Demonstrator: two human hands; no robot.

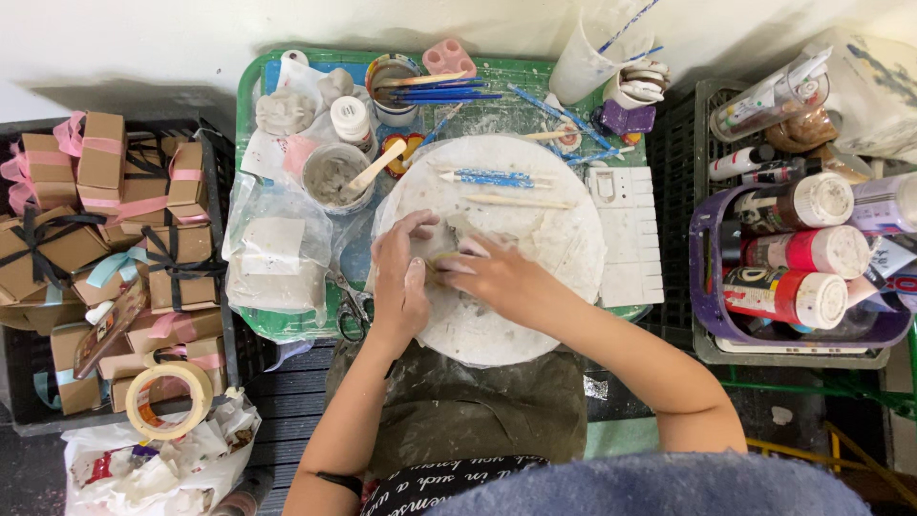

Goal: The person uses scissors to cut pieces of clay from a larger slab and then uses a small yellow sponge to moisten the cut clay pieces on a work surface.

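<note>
Head view: both hands meet on a round white board (535,239) on the green tabletop (250,96). The left hand (401,277) lies curled over a small pale clay piece (449,250), pinning it. The right hand (501,277) pinches the same piece narrowly from the other side. Beyond the grip lie a blue-speckled tool (495,178) and a wooden stick (521,202); left of it, scissors (351,311).

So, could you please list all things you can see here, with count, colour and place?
round board: one, white, centre of the green tray
clay piece: one, grey, under both hands
gift boxes: many, brown with ribbons, crate at left
tape roll: one, beige, lower left
paint bottles: three clear, red-labelled with white caps, purple basket at right
bowl: one, grey paste, with wooden stick
left hand: pressing the clay
right hand: pressing the clay
</note>
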